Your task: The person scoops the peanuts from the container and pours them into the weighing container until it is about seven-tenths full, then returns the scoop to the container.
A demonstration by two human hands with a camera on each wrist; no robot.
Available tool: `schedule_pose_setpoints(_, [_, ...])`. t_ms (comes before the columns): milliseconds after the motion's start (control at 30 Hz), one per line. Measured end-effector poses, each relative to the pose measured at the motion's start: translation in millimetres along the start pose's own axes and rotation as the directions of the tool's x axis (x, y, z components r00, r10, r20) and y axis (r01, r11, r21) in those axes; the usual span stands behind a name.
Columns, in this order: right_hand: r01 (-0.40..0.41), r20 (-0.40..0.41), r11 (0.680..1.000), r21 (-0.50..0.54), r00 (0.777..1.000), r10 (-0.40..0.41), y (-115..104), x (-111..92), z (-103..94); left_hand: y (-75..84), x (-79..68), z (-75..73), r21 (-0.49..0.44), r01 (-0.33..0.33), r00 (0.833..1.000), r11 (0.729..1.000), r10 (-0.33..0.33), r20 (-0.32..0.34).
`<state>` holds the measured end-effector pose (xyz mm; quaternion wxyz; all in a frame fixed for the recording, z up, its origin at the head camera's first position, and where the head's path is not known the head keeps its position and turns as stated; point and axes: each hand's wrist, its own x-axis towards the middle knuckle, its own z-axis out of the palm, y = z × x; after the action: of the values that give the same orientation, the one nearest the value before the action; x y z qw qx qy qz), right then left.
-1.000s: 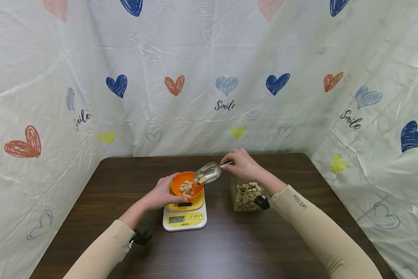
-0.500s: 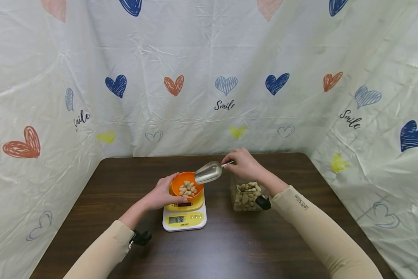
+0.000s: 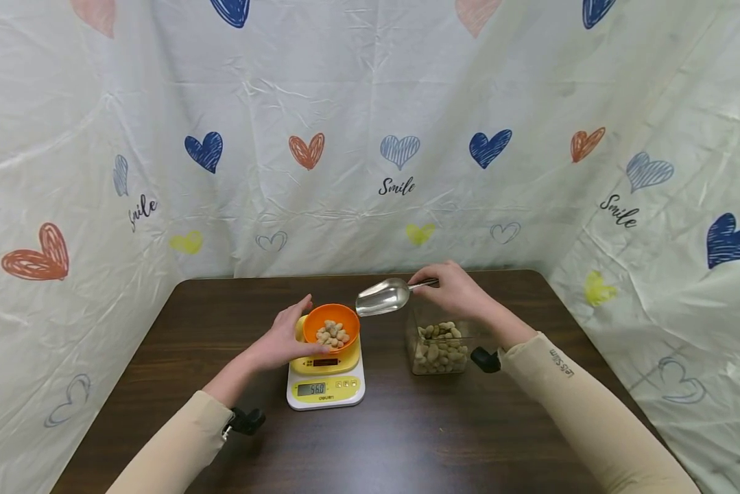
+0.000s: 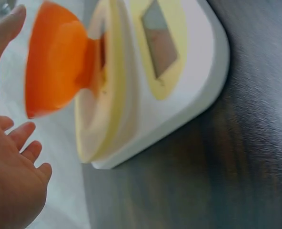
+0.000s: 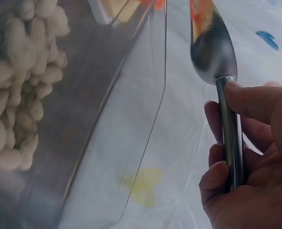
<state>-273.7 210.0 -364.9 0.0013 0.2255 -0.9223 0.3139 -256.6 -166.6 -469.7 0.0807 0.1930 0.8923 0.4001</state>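
Metal scoop (image 3: 385, 296) — in right fingers (image 5: 215, 176).

The far, left and right sides are covered by white sheeting (image 3: 345, 82), in which many wrinkles and some straight folds can be seen. Hearts (image 3: 490, 149) are printed on it in blue, orange-red, yellow and pink; some are filled, others are only outlined. The word "Smile" (image 3: 397, 186) is written in black on each of the three sides. Before the sheeting, a dark brown, wood-grained table (image 3: 407, 439) is placed, its far corners rounded. A pale shine (image 3: 370, 473) is thrown on its near middle part.
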Motion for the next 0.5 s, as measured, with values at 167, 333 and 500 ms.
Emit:
schedule_pose_setpoints(167, [-0.132, 0.022, 0.985, 0.113, 0.991, 0.13, 11, -13, -14.3, 14.9, -1.0, -8.1, -0.011, -0.045, 0.999, 0.999, 0.044, -0.021])
schedule_pose_setpoints(333, [-0.222, 0.01, 0.963, 0.153, 0.975, 0.223, 24, -26, -27.2, 35.6, 0.3, -8.0, -0.015, -0.085, 0.996, 0.996, 0.085, -0.021])
schedule_pose_setpoints(500, [-0.254, -0.018, 0.958, 0.135, 0.966, 0.259, 35, -40, -35.5, 58.3, 2.5, 1.8, -0.017, -0.122, 0.992, 0.992, 0.122, 0.011])
